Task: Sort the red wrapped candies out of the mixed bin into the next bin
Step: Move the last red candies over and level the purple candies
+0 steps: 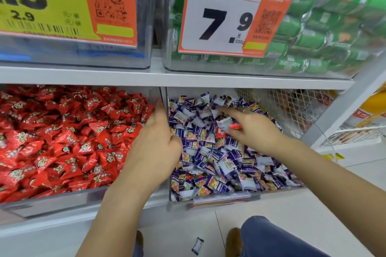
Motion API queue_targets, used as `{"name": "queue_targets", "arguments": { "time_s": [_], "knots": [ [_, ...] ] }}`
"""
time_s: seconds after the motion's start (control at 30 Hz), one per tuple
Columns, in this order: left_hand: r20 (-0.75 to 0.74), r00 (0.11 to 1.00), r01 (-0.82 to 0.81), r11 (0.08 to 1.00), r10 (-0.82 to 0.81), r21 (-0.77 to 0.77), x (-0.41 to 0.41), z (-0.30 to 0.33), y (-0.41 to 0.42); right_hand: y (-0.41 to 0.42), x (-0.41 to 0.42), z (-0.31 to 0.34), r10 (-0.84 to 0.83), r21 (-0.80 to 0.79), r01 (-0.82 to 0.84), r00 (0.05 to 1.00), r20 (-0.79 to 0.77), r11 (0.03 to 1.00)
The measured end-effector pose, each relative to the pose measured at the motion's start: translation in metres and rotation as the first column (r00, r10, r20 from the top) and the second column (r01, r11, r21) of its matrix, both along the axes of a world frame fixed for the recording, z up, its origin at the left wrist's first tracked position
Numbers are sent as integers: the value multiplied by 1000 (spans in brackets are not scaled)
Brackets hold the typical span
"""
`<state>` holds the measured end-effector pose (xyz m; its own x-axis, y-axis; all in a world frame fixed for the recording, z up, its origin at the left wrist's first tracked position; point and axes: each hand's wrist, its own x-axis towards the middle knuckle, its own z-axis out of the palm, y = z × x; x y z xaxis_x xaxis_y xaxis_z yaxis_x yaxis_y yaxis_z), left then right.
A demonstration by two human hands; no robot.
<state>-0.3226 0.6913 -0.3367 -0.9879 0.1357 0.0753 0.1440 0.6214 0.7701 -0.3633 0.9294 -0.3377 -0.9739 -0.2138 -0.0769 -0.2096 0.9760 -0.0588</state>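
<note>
From the head camera, the mixed bin (277,189) on the lower shelf holds mostly purple-and-white wrapped candies (211,158), and the next bin (52,202) to its left is heaped with red wrapped candies (62,131). The right hand (250,129) is down inside the mixed bin, its forefinger stretched toward the back-left and the other fingers curled; a red wrapped candy (235,126) shows at its fingers, seemingly pinched there, though motion blur makes the hold hard to confirm. A second stray red candy (220,134) lies on the pile just left of and touching near that hand, so the right hand is plainly the nearer one to it; its long axis cannot be told. The left hand (155,137) straddles the clear divider (164,102) between the two bins, fingers loosely extended and holding nothing that shows. The coming move likely runs leftward over that divider, past the left hand, into the red bin. On the upper shelf (158,77) a white price card (221,12) reads "7.9" with "500g" and a line of Chinese characters above green packets (313,33); a yellow price card (41,0) reads ".5" and "2.9", with a QR code on its orange part. One purple-white candy (197,246) lies on the floor.
</note>
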Motion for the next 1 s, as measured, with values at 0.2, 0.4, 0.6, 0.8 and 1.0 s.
{"name": "queue_targets", "arguments": {
  "time_s": [0.2, 0.4, 0.6, 0.8, 1.0],
  "knots": [
    [1, 999, -36, 999, 36, -36, -1, -1, 3, 51, 23, 12, -107, -51, 109, 994, 33, 993],
    [-124, 988, -116, 972, 92, -202, -3, 0, 10, 26, 34, 7, 35, -46, -43, 987, -159, 998],
    [-346, 938, -53, 992, 12, -111, 9, 22, 42, 1, 16, -21, 166, 155, -154, 984, -65, 976],
    [297, 936, 336, 740, -190, -583, -5, -16, 75, 15, 29, -15, -61, -114, 44, 987, -152, 993],
    [324, 930, 361, 582, -172, -729, -9, -31, 82, 33, 72, 2, -303, -439, 227, 947, -109, 869]
  ]
}}
